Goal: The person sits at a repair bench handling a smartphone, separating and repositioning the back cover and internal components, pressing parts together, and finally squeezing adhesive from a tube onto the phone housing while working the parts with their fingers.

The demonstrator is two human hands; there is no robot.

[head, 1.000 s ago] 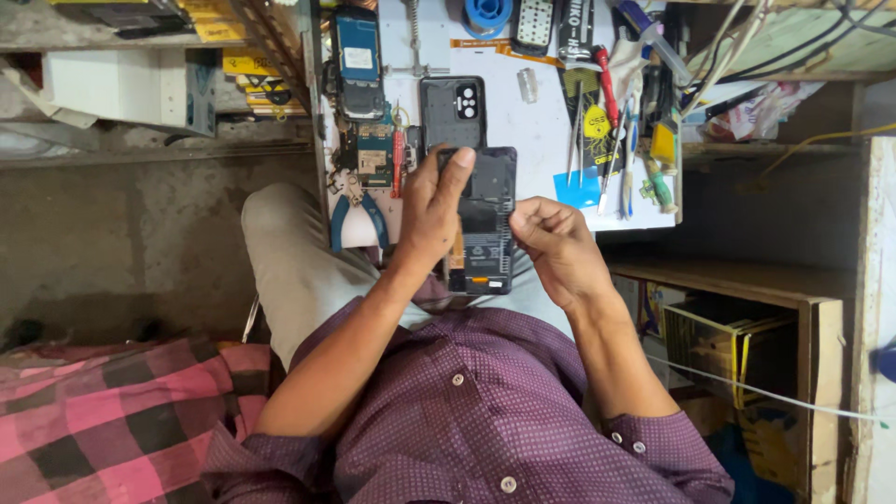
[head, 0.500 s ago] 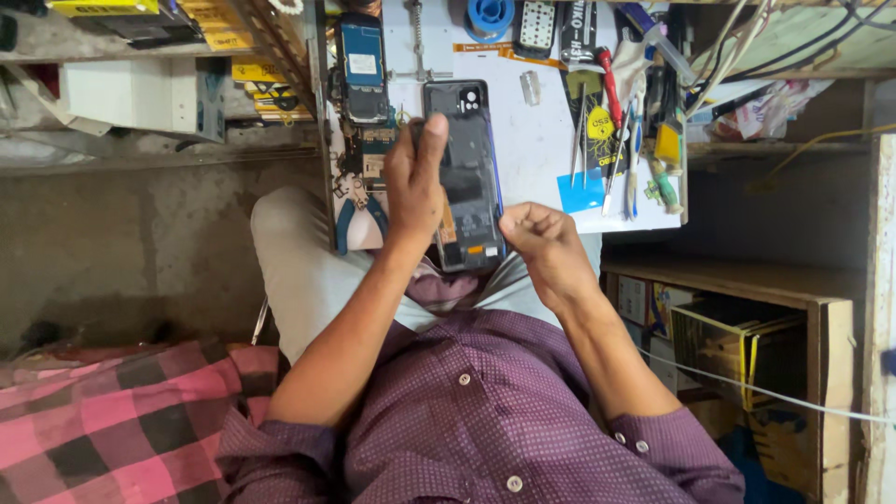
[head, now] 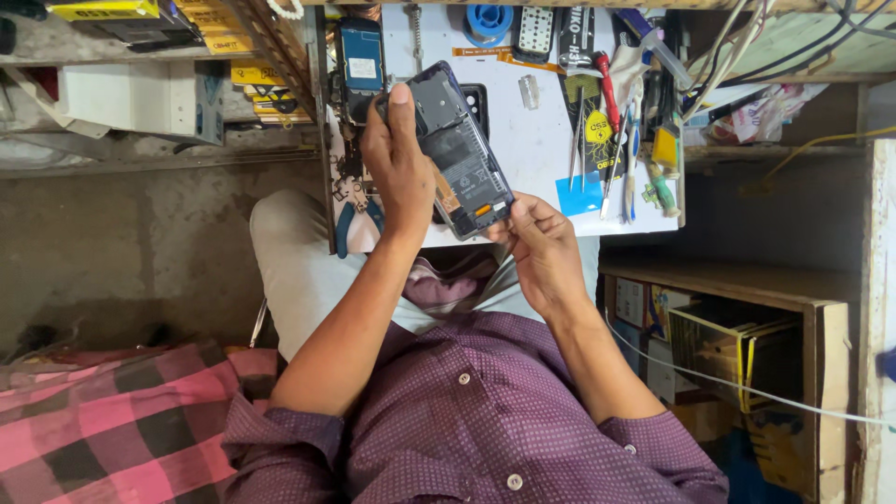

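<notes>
above the white workbench (head: 541,140), held up off its surface, sits an opened phone (head: 462,154) with its back cover gone and its dark innards facing the camera. the left hand (head: 397,163) wraps the phone's long edge, fingers clenched around the frame and one fingertip up at the top corner, which looks like a steadying grip so the body cannot twist. the right hand (head: 541,243) comes in at the lower end, fingers pinched tight against the bottom corner near a small orange part; whether it holds a tiny tool or just the phone's edge, one cannot tell from here. the phone is tilted, top end away from the person, lower end toward the lap, probably to bring the lower section nearer the eyes. on the bench behind it lies another dark phone back (head: 474,98), partly hidden, and to the left a blue phone (head: 359,65) rests flat. off to the right, well apart from the hands, a red-handled screwdriver (head: 607,84), tweezers (head: 577,140) and a blue card (head: 581,196) lie spread within easy reach. blue-handled pliers (head: 359,224) hang at the near left edge of the bench. a pink checked cloth (head: 112,420) lies down at the person's left side.
</notes>
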